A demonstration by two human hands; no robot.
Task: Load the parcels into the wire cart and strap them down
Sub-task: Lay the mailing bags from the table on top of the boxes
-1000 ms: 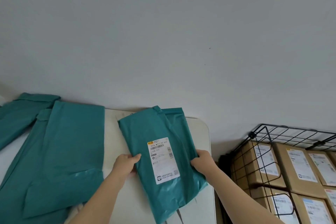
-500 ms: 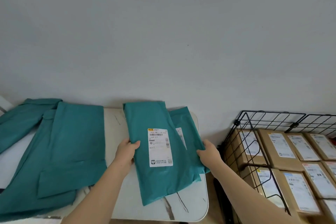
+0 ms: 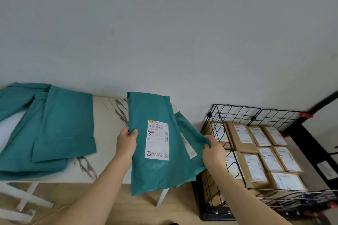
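Evidently I've a grip on each side so two teal parcels travel as one stack: left grip [image 3: 127, 142] pinches the labelled parcel [image 3: 155, 171] by its edge, right grip [image 3: 213, 151] clutches the lower parcel [image 3: 190, 133]. Both hang over the counter [image 3: 108, 115], at its right end, beside the cart [image 3: 236, 113] packed with boxes [image 3: 245, 137]. Label up, long axis pointing away toward the wall, lower one fanned rightward.

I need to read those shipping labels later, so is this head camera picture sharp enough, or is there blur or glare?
Head view: soft, even light, no glare; the label on the front parcel shows its barcode, fine print soft. Head view: labels on the cartons are unreadable. Head view: motion blur smears the near corner of the wire cart.
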